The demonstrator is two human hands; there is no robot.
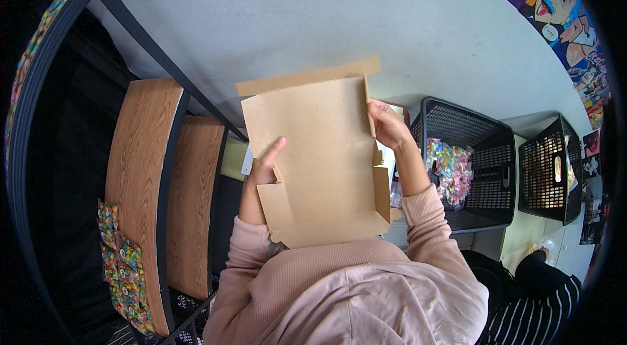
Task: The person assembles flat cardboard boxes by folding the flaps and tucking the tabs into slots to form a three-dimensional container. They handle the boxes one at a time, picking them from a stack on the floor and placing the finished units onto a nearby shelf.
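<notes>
Between my hands is a partly folded brown cardboard box (320, 149), its plain inside facing up and its lower edge close to my body. My left hand (266, 165) grips the left side near a fold, thumb lying on the inner face and fingers hidden underneath. On the other side my right hand (388, 124) holds the upper right edge, where a narrow side flap stands up. The lower right side wall is raised, while the left flaps spread outward. A long flap sticks out along the far edge.
To the right, a black plastic crate (480, 168) holds many small colourful wrapped pieces; a smaller black crate (552, 168) stands beyond it. Wood-grain shelves (145, 168) rise at left, with colourful packets (124, 266) by their edge. Another person in striped clothing (535, 309) is at lower right.
</notes>
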